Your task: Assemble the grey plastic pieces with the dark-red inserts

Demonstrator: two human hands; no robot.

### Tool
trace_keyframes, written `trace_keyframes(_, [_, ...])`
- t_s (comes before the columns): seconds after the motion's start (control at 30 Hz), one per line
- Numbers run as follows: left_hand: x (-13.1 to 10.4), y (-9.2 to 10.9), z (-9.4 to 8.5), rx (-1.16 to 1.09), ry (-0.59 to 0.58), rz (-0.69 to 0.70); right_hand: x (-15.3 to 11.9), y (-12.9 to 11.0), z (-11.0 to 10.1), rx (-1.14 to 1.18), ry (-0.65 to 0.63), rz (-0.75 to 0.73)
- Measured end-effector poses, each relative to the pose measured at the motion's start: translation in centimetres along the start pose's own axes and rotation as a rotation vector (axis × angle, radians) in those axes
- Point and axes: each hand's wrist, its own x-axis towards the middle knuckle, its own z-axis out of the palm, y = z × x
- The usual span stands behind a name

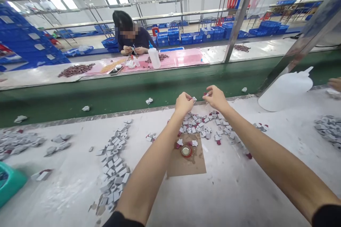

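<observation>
My left hand (pixel 184 103) is closed over the far edge of the white table, pinching a small pale grey plastic part (pixel 194 99) with a bit of dark red on it. To its right, my right hand (pixel 216 98) pinches a small dark red and white part (pixel 205 94) between thumb and fingertips. Below both hands lies a loose pile of grey and dark red plastic parts (pixel 195 122). Nearer to me, a brown cardboard square (pixel 195 166) carries a bottle cap (pixel 186 151) and a few more parts.
A long heap of grey blocks (pixel 114 166) lies left of my arm, a teal basket (pixel 12 186) farther left. A white squeeze bottle (pixel 286 90) stands at right. Beyond the table runs a green conveyor belt (pixel 119 97) with scattered parts. Across it, a person (pixel 131 33) handles small pieces.
</observation>
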Motion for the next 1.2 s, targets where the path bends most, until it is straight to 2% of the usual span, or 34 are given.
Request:
trace_keyframes(0.13, [2.9, 1.2, 1.2, 0.033, -0.030, -0.018, -7.3, 0.9, -2.1, 0.073, -0.087, -0.061])
trace_keyframes(0.23, [3.8, 1.7, 2.1, 0.081, -0.042, -0.011, -13.3, 1.8, -2.5, 0.133, -0.189, -0.093])
trace_keyframes(0.3, [3.9, 1.7, 2.5, 0.133, -0.031, -0.007, -16.5, 2.4, -2.4, 0.162, -0.200, -0.121])
trace_keyframes(0.4, [3.4, 1.5, 2.7, 0.235, 0.015, 0.002, -19.8, 3.2, -2.2, 0.186, -0.199, -0.116])
trace_keyframes(0.5, [2.0, 1.3, 1.8, 0.331, 0.048, 0.032, -21.9, 4.7, -1.7, 0.177, -0.221, -0.158])
trace_keyframes(0.6, [-0.8, 0.9, 0.0, 0.391, 0.066, 0.107, -23.6, 7.0, -1.0, 0.102, -0.126, -0.146])
trace_keyframes(0.7, [-5.2, -0.6, -2.5, 0.446, 0.062, 0.189, -24.6, 9.3, -0.8, 0.062, -0.097, -0.158])
trace_keyframes(0.8, [-10.2, -3.3, -5.6, 0.536, 0.070, 0.191, -24.8, 10.5, -1.1, 0.041, -0.138, -0.291])
trace_keyframes(0.9, [-14.1, -7.0, -9.3, 0.647, 0.149, 0.073, -24.9, 10.8, -1.3, -0.016, -0.048, -0.315])
trace_keyframes(0.97, [-15.4, -9.5, -11.6, 0.717, 0.246, -0.043, -25.1, 11.0, -1.2, -0.048, -0.003, -0.301])
trace_keyframes(1.03, [-15.9, -11.6, -13.3, 0.766, 0.333, -0.148, -25.2, 11.8, -1.2, -0.071, -0.023, -0.307])
trace_keyframes(1.13, [-15.7, -13.9, -14.5, 0.786, 0.385, -0.233, -25.1, 14.2, -1.4, -0.081, -0.110, -0.339])
trace_keyframes(1.2, [-15.5, -14.7, -14.6, 0.767, 0.390, -0.247, -24.9, 15.8, -1.6, -0.081, -0.164, -0.368])
